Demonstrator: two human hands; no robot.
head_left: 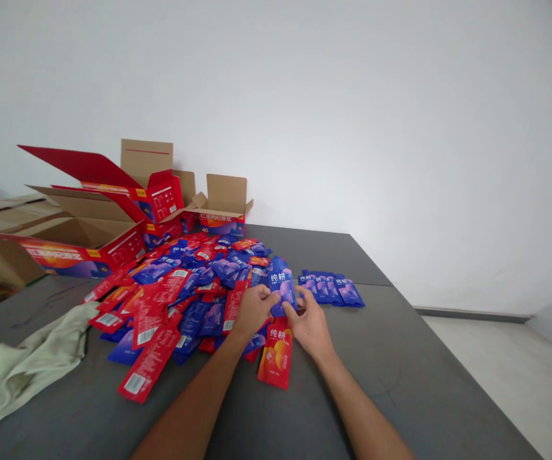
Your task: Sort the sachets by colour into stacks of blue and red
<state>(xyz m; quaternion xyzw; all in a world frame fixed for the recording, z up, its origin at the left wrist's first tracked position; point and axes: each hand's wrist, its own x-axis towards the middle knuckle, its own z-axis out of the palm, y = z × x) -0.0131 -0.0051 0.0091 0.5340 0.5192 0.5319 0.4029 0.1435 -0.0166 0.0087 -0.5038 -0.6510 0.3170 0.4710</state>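
Midway through sorting, left hand (253,308) and right hand (310,324) fingers pinching one blue sachet (282,289) above the desk (400,358), probably bound for the far-right blue row (333,289).

— From where is the scene viewed?
— From head height, forward and down over a grey table (400,358); both forearms are seen entering from the bottom edge.
— How near is it taken?
— The hands are caught close, mid-frame; the cartons (113,223) and white wall (352,96) are seen farther back. Only one view is given.
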